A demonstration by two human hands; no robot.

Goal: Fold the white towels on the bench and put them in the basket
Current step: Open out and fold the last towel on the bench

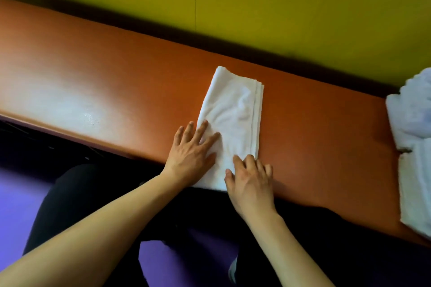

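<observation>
The folded towel [233, 121] lies on the orange counter [93, 72]; left hand [191, 154] presses it flat, fingers spread, right hand [250, 182] rests loosely at its near corner, grip clamped on nothing; lifting carelessly could undo the layered edges; no basket is visible.

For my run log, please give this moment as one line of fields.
step: folding | towel: narrow strip on bench | left hand: flat on it | right hand: at near end | basket: unseen
</observation>
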